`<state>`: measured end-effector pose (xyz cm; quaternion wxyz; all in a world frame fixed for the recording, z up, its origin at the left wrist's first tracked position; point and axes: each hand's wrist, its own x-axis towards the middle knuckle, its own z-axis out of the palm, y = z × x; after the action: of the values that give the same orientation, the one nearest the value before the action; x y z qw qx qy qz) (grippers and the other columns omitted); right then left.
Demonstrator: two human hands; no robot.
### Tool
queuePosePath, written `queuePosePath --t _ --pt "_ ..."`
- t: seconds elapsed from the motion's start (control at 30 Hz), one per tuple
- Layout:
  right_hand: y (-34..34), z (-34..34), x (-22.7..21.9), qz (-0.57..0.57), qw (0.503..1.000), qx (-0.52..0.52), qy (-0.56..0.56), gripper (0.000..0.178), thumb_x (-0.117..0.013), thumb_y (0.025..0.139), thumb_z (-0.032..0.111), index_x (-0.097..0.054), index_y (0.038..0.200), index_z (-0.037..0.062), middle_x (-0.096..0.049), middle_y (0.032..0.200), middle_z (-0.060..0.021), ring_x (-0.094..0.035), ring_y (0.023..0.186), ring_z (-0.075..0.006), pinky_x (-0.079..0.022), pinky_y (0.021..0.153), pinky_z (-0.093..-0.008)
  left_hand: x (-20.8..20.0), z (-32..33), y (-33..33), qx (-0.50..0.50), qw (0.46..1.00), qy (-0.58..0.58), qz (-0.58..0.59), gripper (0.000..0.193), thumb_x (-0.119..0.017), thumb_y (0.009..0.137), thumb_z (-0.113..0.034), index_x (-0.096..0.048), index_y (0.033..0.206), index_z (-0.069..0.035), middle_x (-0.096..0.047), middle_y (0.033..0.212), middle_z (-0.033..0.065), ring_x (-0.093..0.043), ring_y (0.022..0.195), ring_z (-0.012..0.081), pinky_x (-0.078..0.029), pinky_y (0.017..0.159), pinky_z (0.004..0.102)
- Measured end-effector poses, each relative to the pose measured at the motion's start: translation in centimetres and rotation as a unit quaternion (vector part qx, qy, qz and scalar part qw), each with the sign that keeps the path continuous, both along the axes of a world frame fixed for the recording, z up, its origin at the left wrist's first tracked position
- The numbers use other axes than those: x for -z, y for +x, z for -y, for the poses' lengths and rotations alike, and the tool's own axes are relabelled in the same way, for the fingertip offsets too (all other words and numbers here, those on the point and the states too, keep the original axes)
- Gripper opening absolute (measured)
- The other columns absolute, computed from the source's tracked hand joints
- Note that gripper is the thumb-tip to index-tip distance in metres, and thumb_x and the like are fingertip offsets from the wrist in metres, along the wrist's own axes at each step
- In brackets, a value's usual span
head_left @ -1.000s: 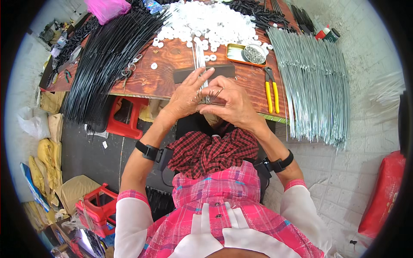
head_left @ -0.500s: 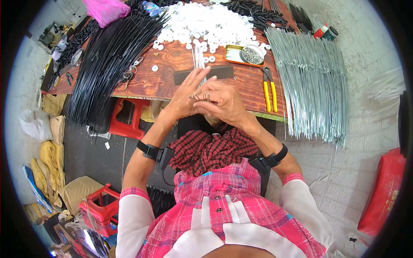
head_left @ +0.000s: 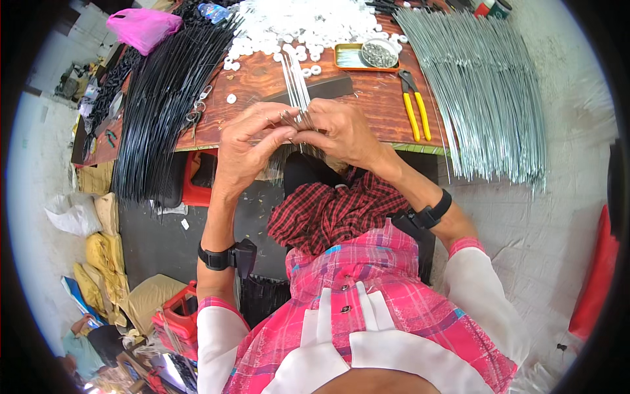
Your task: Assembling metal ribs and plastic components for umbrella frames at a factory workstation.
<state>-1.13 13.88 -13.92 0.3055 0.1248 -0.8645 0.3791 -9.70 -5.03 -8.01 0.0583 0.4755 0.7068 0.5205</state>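
My two hands meet over the near edge of the table. The fingers of my left hand are bent, thumb and fingertips pinching thin metal pieces with curled ends. Closed on the same pieces from the other side is my right hand. Whether the curls are rings or hooks I cannot tell. A few straight silvery wires run from between my fingers up toward the white rings. These wires cross a dark bar lying on the table. The fingers partly hide the wires' near ends.
Black wires overhang the table edge at left, beside scissors. At right lie yellow-handled pliers and a broad bundle of silvery wires. A tray holds a round dish of small metal parts. Red stools stand below left.
My hands have drawn apart a little, from overlapping to facing each other, with the metal pieces between them. The whole view has shifted, and a person shows at lower left.
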Motion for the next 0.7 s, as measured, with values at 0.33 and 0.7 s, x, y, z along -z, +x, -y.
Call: queuePosePath --t 0.33,0.7 --pt "-0.3 -0.4 0.6 -0.014 1.0 -0.006 0.002 0.028 -0.076 0.08 0.028 -0.066 0.083 0.0031 -0.058 0.076 -0.0109 -0.062 0.074 -0.0329 -0.047 0.063 -0.0448 0.1 -0.9 0.2 -0.041 0.992 0.016 -0.117 0.022 -0.079 0.078 -0.002 -0.077 0.1 -0.001 -0.072 0.088 0.0097 -0.068 0.078 0.0184 -0.053 0.068 0.0285" --pt "-0.2 -0.5 -0.1 0.008 1.0 0.0 0.015 0.022 -0.077 0.079 0.022 -0.068 0.082 0.0031 -0.059 0.075 -0.0106 -0.062 0.074 -0.0313 -0.048 0.063 -0.0438 1.4 -1.2 0.5 -0.077 0.978 0.077 -0.18 0.015 -0.079 0.077 0.004 -0.069 0.088 0.004 -0.072 0.092 0.0105 -0.065 0.081 0.0169 -0.05 0.07 0.0275"
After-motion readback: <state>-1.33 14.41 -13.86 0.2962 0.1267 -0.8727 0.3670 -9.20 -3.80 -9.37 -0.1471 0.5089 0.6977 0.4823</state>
